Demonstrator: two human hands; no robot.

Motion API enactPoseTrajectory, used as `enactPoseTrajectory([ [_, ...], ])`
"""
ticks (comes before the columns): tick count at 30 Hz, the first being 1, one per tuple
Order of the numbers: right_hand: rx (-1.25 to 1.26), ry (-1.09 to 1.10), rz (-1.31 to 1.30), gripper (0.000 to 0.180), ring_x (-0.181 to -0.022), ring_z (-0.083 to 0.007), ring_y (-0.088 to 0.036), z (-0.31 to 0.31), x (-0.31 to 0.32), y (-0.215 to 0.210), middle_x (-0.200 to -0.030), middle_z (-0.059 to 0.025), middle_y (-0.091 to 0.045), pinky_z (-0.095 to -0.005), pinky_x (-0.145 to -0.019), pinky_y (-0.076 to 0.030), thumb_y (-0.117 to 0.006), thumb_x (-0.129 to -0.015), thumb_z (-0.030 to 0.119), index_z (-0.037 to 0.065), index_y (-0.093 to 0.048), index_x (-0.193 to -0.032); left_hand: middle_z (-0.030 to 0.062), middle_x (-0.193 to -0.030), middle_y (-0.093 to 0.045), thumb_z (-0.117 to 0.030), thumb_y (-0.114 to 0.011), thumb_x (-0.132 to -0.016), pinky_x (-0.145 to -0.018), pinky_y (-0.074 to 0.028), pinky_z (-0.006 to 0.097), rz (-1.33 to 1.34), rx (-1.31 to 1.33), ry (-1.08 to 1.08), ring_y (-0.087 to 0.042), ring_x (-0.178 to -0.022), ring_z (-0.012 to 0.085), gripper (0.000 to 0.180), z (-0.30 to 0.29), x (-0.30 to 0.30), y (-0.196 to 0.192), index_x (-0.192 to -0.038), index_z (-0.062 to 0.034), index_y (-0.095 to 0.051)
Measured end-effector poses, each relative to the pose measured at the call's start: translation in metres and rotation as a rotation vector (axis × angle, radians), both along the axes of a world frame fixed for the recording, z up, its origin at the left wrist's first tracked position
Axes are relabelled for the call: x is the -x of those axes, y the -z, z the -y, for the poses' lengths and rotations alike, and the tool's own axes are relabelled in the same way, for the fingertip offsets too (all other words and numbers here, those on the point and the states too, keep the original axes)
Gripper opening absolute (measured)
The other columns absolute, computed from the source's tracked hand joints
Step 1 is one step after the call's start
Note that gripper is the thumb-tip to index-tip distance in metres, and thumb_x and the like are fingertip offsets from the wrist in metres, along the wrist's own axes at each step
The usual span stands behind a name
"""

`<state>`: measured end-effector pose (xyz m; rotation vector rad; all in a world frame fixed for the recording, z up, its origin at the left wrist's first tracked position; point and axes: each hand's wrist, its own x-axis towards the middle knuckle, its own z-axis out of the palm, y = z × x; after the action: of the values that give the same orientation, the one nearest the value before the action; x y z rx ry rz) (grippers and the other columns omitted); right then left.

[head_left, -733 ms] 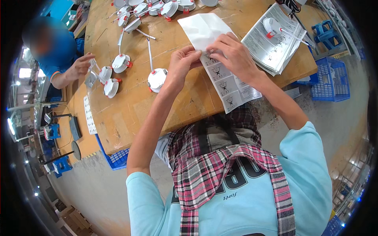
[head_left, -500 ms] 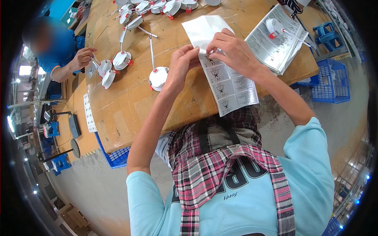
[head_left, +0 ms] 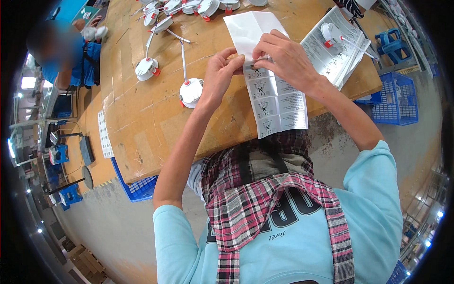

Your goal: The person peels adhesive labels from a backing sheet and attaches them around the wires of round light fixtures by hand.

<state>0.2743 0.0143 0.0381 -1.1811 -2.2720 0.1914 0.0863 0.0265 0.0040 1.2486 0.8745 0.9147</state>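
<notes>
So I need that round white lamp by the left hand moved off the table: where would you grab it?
Probably the round white lamp by its rim, from above: it lies flat on the table, its lead running away from the person, and the left hand is nearest.

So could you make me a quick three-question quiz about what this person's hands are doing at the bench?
1. True or false: both hands hold the folded paper leaflet.
2. Which lies nearest the left hand? A) the round white fitting B) the blue crate C) the stack of leaflets
3. What surface is under the leaflet?

Key: 1 true. 2 A. 3 the brown workbench; the right hand grips the leaflet at its fold.
</notes>
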Motion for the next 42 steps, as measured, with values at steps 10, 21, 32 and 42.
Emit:
enactPoseTrajectory([
  [10, 0.037, -0.009, 0.082, 0.013, -0.086, -0.0176, -0.054, -0.001, 0.0, 0.001, -0.08, -0.002, -0.057, -0.0309, -0.074, -0.048, -0.066, -0.077, 0.017, 0.006, -0.059, -0.075, 0.0129, -0.092, -0.068, -0.013, -0.052, -0.09, -0.083, -0.049, 0.029, -0.024, -0.036, 0.031, -0.063, -0.084, 0.013, 0.035, 0.002, 0.002, 0.0, -0.118, 0.0071, -0.053],
  [21, 0.117, -0.157, -0.017, 0.014, -0.083, -0.023, -0.051, -0.007, -0.004, 0.006, -0.078, -0.0061, -0.054, -0.0343, -0.075, -0.044, -0.068, -0.074, 0.009, 0.003, -0.058, -0.082, 0.0103, -0.078, -0.067, -0.01, -0.053, -0.084, -0.06, -0.048, 0.025, -0.047, -0.002, -0.085, -0.061, -0.067, 0.0106, 0.033, -0.006, -0.003, 0.019, -0.11, 0.0096, -0.057],
  [32, 0.389, -0.097, -1.005, 0.01, -0.098, -0.0206, -0.057, 0.001, -0.056, -0.007, -0.099, -0.0062, -0.062, -0.0325, -0.095, -0.04, -0.057, -0.087, 0.004, 0.004, -0.061, -0.097, 0.0102, -0.068, -0.067, -0.012, -0.054, -0.082, -0.056, -0.048, 0.028, -0.39, -0.124, -0.324, -0.059, -0.059, 0.0106, 0.034, -0.009, -0.002, 0.011, -0.109, 0.0087, -0.059],
  [42, 0.434, -0.108, -1.278, 0.029, -0.101, -0.021, -0.057, -0.021, -0.13, -0.04, -0.106, -0.0112, -0.057, -0.0431, -0.109, -0.033, -0.044, -0.096, 0.016, -0.003, -0.049, -0.117, 0.0224, -0.099, -0.061, -0.023, -0.059, -0.086, -0.084, -0.044, 0.036, -0.648, -0.531, -0.366, -0.057, -0.097, 0.0271, 0.042, 0.007, -0.021, 0.015, -0.113, 0.0081, -0.055],
])
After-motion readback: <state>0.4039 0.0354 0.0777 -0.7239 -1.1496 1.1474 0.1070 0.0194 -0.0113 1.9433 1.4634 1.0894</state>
